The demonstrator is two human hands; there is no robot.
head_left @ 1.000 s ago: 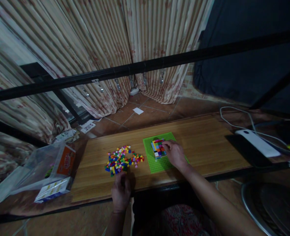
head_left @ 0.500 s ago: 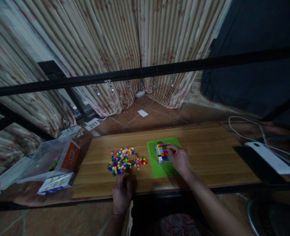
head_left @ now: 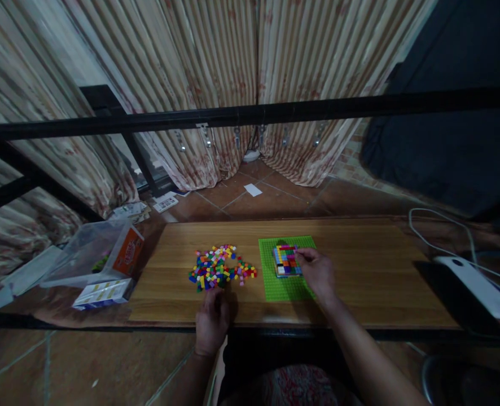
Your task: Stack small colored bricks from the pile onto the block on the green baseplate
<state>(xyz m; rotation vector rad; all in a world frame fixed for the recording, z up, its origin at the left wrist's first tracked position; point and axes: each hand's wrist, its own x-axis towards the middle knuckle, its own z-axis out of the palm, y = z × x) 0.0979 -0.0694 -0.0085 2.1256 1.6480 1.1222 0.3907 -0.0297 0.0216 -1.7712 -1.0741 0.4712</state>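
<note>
A green baseplate (head_left: 286, 285) lies on a wooden table (head_left: 360, 265). A block of small coloured bricks (head_left: 284, 260) is built on the plate's far half. My right hand (head_left: 316, 273) rests on the plate with its fingertips against the block's right edge; whether it pinches a brick is too small to tell. A loose pile of coloured bricks (head_left: 218, 268) lies left of the plate. My left hand (head_left: 212, 321) sits at the table's front edge just below the pile, fingers curled, fingertips near the closest bricks.
A clear plastic tub with an orange box (head_left: 101, 256) and a white carton (head_left: 101, 293) sit left of the table. A white device with cables (head_left: 478, 285) lies at the right end. A black bar (head_left: 250, 115) crosses the view above; curtains hang behind.
The view has shifted, so the table sits further right and lower. My right hand stays at the brick block's right edge. My left hand stays below the pile.
</note>
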